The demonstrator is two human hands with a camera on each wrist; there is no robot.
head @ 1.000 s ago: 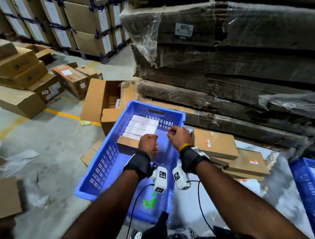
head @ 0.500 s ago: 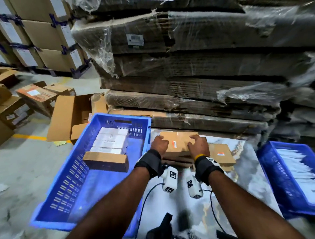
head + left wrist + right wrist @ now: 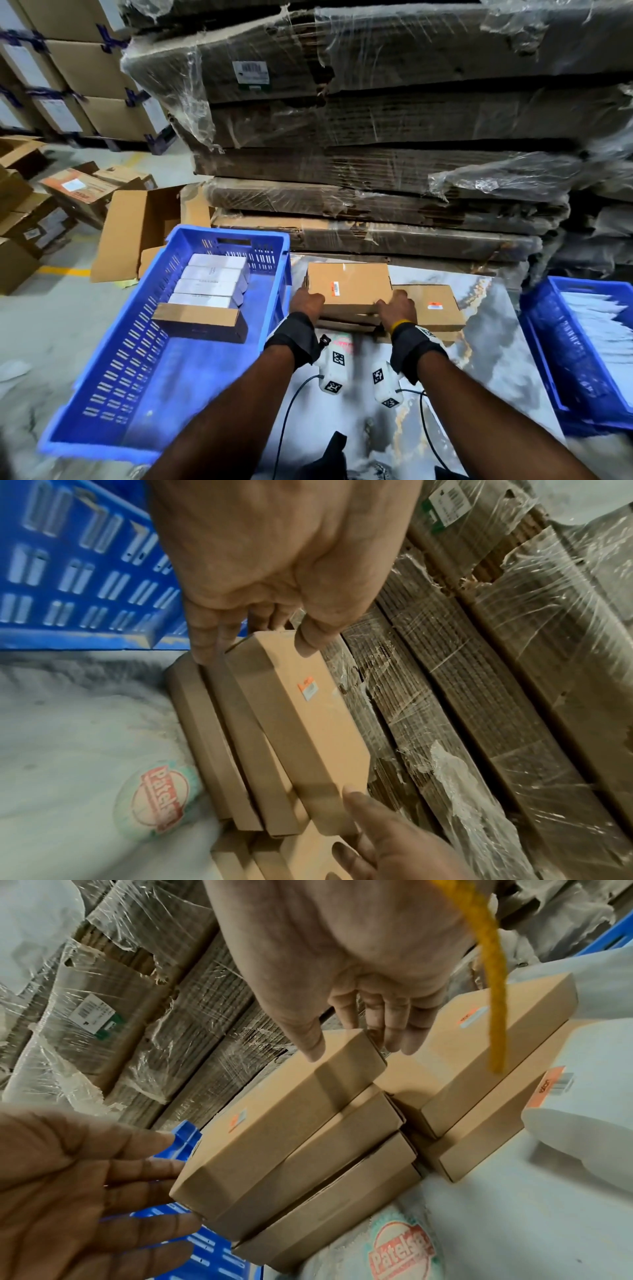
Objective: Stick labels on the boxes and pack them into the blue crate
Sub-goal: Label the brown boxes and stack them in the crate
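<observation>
Behind the worktop towers a stack of flattened cartons point(image 3: 376, 144) in torn stretch wrap, a barcode sticker point(image 3: 251, 72) on its top bundle. Off left, an open cardboard carton point(image 3: 137, 233) sits on the concrete floor point(image 3: 51, 325); strapped cartons point(image 3: 85, 68) line the far wall.

Tan top box point(image 3: 349, 282) with orange-white label point(image 3: 335, 288); blue slotted crate point(image 3: 113, 377); marbled grey-white table point(image 3: 479, 359).

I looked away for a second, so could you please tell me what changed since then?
Both hands left the blue crate and moved right. The left hand and right hand now grip the top box of the stack. The crate's packed boxes stayed put.
</observation>
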